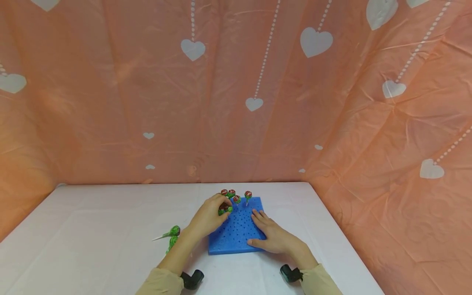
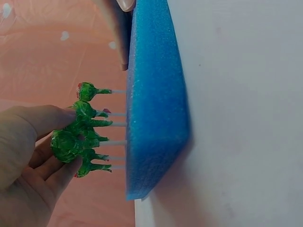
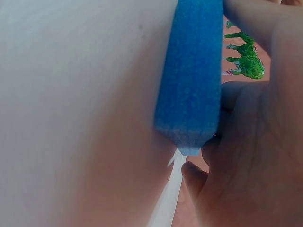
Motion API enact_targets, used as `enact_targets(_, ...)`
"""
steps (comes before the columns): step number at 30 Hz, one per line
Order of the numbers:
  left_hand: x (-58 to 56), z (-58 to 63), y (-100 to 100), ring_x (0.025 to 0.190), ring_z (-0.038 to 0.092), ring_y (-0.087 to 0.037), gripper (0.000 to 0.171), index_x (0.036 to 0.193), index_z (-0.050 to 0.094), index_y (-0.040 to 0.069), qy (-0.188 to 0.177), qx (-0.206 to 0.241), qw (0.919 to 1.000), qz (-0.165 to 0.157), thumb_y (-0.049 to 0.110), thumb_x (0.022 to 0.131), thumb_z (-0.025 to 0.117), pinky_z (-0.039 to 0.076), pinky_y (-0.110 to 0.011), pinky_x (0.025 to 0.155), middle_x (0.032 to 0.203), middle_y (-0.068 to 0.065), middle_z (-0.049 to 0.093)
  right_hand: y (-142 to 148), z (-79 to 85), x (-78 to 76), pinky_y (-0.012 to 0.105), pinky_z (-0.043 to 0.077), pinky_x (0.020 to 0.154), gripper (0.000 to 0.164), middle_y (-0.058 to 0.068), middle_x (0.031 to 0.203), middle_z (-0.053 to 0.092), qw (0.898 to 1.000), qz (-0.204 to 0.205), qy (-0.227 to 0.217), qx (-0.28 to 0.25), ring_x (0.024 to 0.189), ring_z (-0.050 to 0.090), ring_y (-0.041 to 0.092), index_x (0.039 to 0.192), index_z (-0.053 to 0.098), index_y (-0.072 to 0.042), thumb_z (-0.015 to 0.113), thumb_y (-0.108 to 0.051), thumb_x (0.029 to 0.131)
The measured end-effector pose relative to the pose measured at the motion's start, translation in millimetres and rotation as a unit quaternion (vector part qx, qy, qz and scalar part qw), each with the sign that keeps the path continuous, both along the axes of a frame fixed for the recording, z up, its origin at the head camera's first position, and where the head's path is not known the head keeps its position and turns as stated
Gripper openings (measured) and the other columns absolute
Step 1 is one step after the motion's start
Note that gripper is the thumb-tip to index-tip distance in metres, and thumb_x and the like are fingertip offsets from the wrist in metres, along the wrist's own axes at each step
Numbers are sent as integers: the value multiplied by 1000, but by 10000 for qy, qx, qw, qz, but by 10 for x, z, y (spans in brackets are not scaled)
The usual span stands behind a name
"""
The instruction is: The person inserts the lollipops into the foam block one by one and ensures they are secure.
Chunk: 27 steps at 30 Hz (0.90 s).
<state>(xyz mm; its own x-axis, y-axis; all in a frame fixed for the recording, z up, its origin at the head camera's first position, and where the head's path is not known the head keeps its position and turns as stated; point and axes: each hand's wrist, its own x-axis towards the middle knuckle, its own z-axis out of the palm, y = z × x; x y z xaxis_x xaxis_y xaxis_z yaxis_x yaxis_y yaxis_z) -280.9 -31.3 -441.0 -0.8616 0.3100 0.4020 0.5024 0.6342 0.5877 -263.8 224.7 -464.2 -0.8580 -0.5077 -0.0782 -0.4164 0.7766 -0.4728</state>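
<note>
A blue foam block (image 1: 236, 241) with rows of small holes lies on the table. Green-wrapped lollipops (image 2: 86, 91) stand in it with their white sticks sunk into its top, several of them towards its far left part. My left hand (image 1: 208, 216) is at the block's left side, its thumb and fingers pinching the head of a lollipop (image 2: 65, 145); in the left wrist view this one overlaps its neighbours, so its stick is hard to make out. My right hand (image 1: 274, 237) rests on the block's right part with fingers spread and straight.
Left of the block, partly behind my left forearm, loose lollipops (image 1: 174, 231) lie on the white table (image 1: 110, 229). An orange curtain (image 1: 221, 143) with white hearts hangs behind the table and along its sides.
</note>
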Motion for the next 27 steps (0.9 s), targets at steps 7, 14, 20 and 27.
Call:
enact_targets(7, -1, 16, -13, 106, 68, -25, 24, 113, 71, 6, -29, -44, 10000, -5, 3, 91, 79, 59, -44, 93, 112, -6, 69, -5, 3, 3, 62, 21, 124, 92, 10, 173, 17, 10000, -7, -10, 8, 160, 9, 37, 163, 28, -4, 65, -57, 97)
enact_targets(14, 5, 48, -39, 110, 69, -26, 25, 116, 71, 7, -68, -50, 10000, 21, 7, 92, 79, 58, -45, 96, 115, -6, 69, -4, 1, 9, 62, 21, 123, 92, 11, 173, 18, 10000, 0, 4, 15, 159, 9, 37, 163, 28, -4, 65, -57, 97)
enact_targets(20, 11, 117, -109, 105, 69, -25, 26, 117, 71, 7, -115, 75, 9999, 47, 8, 93, 79, 59, -45, 91, 115, -9, 70, -11, -6, 11, 62, 21, 123, 92, 10, 173, 17, 10000, -51, -28, 33, 160, 9, 37, 163, 28, -5, 64, -58, 97)
enact_targets(27, 20, 247, -300, 105, 68, -24, 28, 118, 72, 9, -1, 125, 9998, 121, 5, 91, 79, 59, -45, 90, 115, -4, 70, -12, -9, 14, 63, 21, 123, 93, 9, 173, 16, 10000, -67, -46, 50, 160, 9, 37, 164, 28, -6, 65, -59, 97)
